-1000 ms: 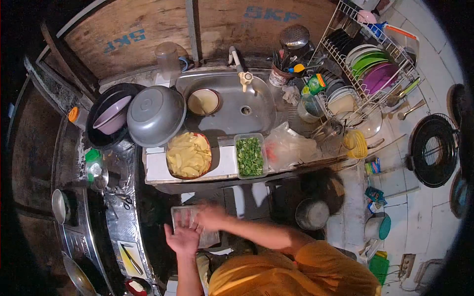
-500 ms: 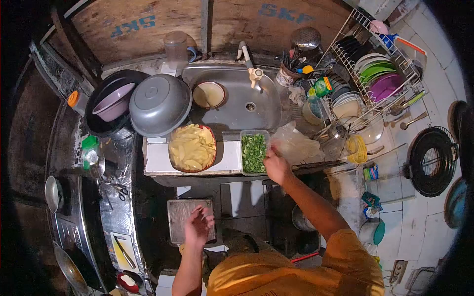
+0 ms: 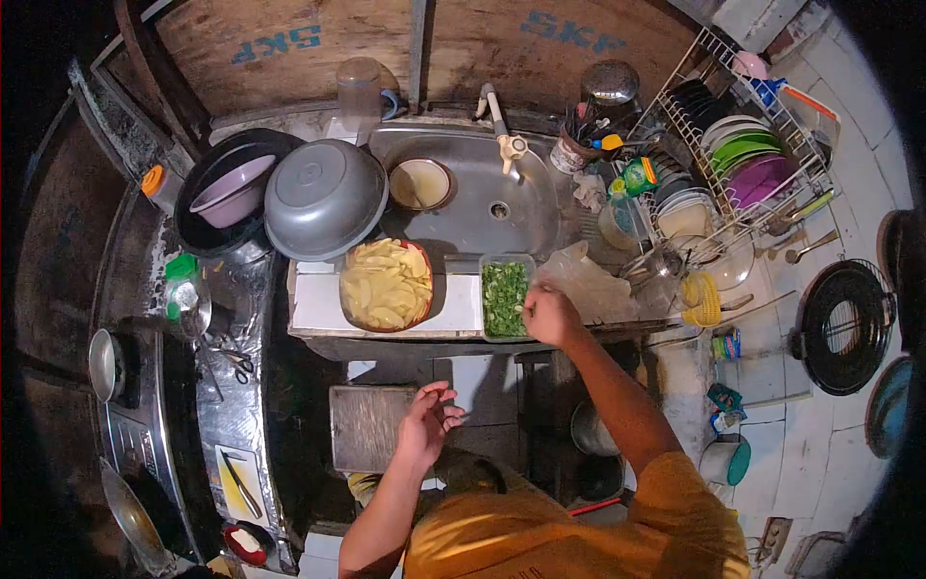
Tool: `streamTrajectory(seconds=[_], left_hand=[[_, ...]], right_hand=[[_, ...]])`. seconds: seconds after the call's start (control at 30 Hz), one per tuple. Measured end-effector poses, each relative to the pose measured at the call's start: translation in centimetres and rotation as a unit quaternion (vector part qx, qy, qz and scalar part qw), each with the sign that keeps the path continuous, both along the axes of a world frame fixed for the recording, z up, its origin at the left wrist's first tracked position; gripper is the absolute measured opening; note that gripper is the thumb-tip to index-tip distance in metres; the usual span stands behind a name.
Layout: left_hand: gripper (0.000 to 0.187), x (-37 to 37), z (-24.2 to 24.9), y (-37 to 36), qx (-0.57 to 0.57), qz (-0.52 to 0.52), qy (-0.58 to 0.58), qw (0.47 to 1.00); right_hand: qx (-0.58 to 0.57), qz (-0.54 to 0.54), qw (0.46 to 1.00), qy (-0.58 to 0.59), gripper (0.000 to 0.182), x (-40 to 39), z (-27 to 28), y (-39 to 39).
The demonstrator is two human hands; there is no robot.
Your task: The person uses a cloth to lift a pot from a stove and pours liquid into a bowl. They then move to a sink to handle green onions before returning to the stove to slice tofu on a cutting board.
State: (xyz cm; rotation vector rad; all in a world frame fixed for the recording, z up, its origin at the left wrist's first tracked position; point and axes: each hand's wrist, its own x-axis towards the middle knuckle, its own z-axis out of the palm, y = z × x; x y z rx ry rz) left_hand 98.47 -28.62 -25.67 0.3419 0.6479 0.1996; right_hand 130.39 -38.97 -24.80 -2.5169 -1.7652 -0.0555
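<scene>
Right hand (image 3: 552,315) was at the right edge of the container of chopped greens (image 3: 505,296) on the bench (image 3: 313,305), beside the plastic bag (image 3: 590,286); fingers curled, couldn't tell how far its grip was closed or whether it had hold of anything. Left hand (image 3: 426,422) hung in midair, grip part open and empty, near the right edge of the wooden board (image 3: 367,429). Bowl of yellow slices (image 3: 386,287) sat left of the greens, sink (image 3: 482,212) behind those 2.

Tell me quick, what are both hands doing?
Left hand: partly open, nothing seen in it.
Right hand: curled by the chopped greens; can't tell if holding.
</scene>
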Motion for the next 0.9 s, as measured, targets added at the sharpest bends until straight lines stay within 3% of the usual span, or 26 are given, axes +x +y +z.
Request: streamTrajectory(seconds=[0.03, 0.23, 0.37, 0.43, 0.47, 0.53, 0.57, 0.63, 0.7, 0.73, 0.8, 0.87, 0.9], left_hand=[[0.027, 0.1, 0.0, 0.0, 0.004, -0.002, -0.003, 1.0], [0.026, 0.4, 0.0, -0.2, -0.006, -0.016, 0.02, 1.0], [0.025, 0.5, 0.1, -0.4, -0.005, -0.018, 0.005, 1.0], [0.025, 0.5, 0.3, -0.5, -0.002, -0.021, 0.005, 1.0], [0.025, 0.6, 0.3, -0.5, 0.0, -0.02, 0.004, 1.0], [0.026, 0.6, 0.2, -0.5, 0.01, -0.028, -0.006, 1.0], [0.026, 0.7, 0.4, -0.5, 0.011, -0.027, -0.006, 1.0], [0.032, 1.2, 0.8, -0.6, 0.027, -0.022, -0.018, 0.999], [0.033, 1.9, 1.3, -0.8, -0.018, -0.001, -0.026, 0.999], [0.035, 2.1, 1.5, -0.8, -0.064, 0.022, -0.033, 0.997], [0.035, 1.4, -0.8, -0.9, -0.081, 0.026, -0.052, 0.995], [0.035, 0.7, -2.2, -0.9, -0.097, 0.031, -0.069, 0.992], [0.036, 0.4, -2.6, -1.0, -0.095, 0.036, -0.048, 0.994]], right_hand=[[0.085, -0.08, 0.984, 0.137, 0.011, -0.4, 1.3, 0.1], [0.163, -0.157, 0.931, 0.285, 0.013, 0.1, 2.1, 0.1], [0.124, -0.19, 0.917, 0.329, 0.015, 0.5, 2.4, -0.1], [0.11, -0.225, 0.835, 0.491, 0.017, 0.3, 3.0, 0.0], [0.111, -0.223, 0.835, 0.491, 0.017, -0.1, 3.7, 0.1], [0.098, -0.255, 0.763, 0.586, 0.016, -1.2, 5.0, 0.2], [0.097, -0.253, 0.763, 0.586, 0.016, -2.0, 4.8, 0.2], [0.142, -0.132, 0.749, 0.634, 0.014, -4.9, 3.9, -0.1], [0.052, -0.086, 0.801, 0.59, 0.012, -9.6, 4.4, 0.1], [0.04, -0.061, 0.86, 0.505, 0.009, -12.2, 3.2, 0.1], [0.011, -0.032, 0.874, 0.485, 0.012, -16.1, 5.3, 0.7], [0.016, 0.076, 0.925, 0.373, 0.013, -17.6, 3.4, 0.4], [0.017, 0.076, 0.925, 0.373, 0.013, -17.6, 2.9, 0.3]])
